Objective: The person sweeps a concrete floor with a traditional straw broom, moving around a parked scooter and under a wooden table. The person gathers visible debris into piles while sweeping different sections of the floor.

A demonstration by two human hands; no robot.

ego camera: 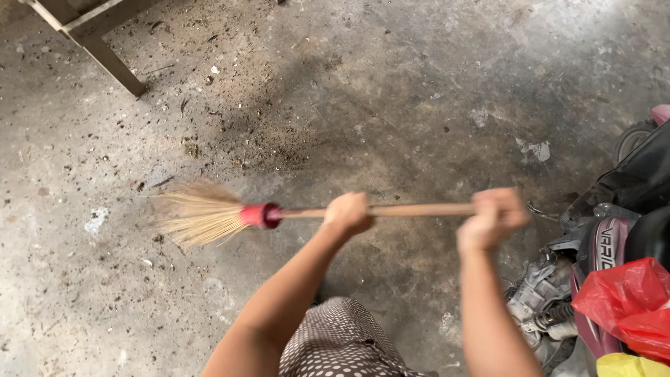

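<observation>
Broom (279, 213): held level in front of the person, long axis left to right, straw bristles pointing left beyond the left hand (347, 212). Both hands are closed around the wooden handle; the right hand (490, 218) grips near its end. Sweeping stroke in hand; next, bristles must reach the dusty concrete floor (391, 105).

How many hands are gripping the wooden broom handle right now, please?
2. The left hand grips the wooden broom handle near the red collar by the straw bristles; the right hand grips it at the far end.
</observation>
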